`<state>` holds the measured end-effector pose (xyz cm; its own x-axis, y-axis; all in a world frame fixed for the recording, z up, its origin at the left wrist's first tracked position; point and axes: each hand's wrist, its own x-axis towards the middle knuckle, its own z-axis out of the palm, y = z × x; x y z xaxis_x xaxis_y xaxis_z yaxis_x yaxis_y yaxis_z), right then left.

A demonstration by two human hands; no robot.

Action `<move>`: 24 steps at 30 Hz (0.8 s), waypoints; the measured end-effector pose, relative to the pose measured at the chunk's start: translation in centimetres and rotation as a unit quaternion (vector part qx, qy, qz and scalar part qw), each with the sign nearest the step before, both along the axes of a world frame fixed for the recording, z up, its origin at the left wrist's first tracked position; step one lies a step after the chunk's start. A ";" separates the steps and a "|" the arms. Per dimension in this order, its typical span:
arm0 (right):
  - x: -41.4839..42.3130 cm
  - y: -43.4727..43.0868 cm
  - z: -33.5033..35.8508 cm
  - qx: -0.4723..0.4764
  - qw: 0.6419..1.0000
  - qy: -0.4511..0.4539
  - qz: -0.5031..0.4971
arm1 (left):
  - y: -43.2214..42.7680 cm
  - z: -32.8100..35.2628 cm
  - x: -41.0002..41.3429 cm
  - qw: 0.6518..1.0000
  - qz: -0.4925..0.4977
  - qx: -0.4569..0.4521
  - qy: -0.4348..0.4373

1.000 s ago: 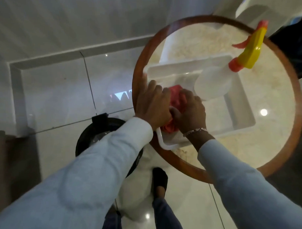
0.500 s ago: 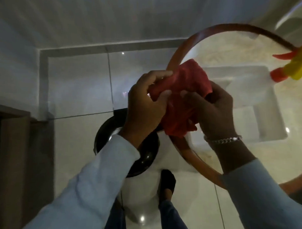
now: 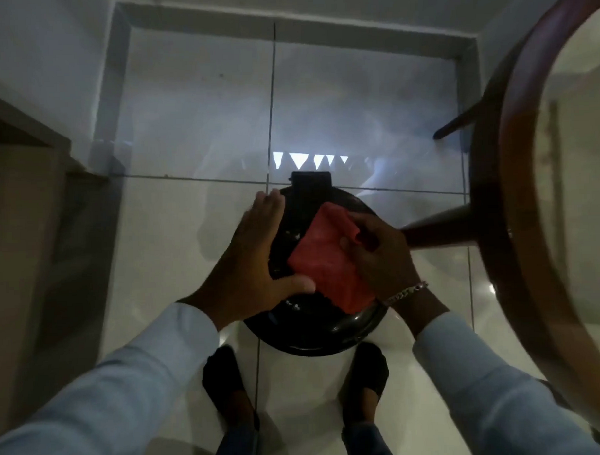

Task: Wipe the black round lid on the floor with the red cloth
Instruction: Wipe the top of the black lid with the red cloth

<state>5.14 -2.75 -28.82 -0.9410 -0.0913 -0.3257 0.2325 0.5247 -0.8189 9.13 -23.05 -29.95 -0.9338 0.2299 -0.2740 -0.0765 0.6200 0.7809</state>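
Observation:
The black round lid [image 3: 324, 332] lies on the white tiled floor just ahead of my feet, with a black tab at its far edge. The red cloth [image 3: 327, 260] is spread on top of the lid. My right hand [image 3: 381, 255] grips the cloth's right side and presses it on the lid. My left hand [image 3: 252, 259] rests flat on the lid's left rim, fingers spread, thumb touching the cloth's edge. Much of the lid's top is hidden under the hands and cloth.
A round table with a brown wooden rim [image 3: 494, 193] stands close on the right; its dark legs [image 3: 438, 232] reach toward the lid. A grey skirting [image 3: 116, 80] borders the floor at the back and left. A wooden door frame [image 3: 21, 175] is at left. My shoes [image 3: 226, 383] stand behind the lid.
Both hands came down from the table with the red cloth to the lid on the floor. The left hand let go of the cloth and now lies on the lid's rim.

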 end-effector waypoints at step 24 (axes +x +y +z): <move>7.1 -1.9 -7.1 0.361 0.905 0.185 0.125 | -2.2 -5.9 0.1 0.962 -0.204 -0.174 0.044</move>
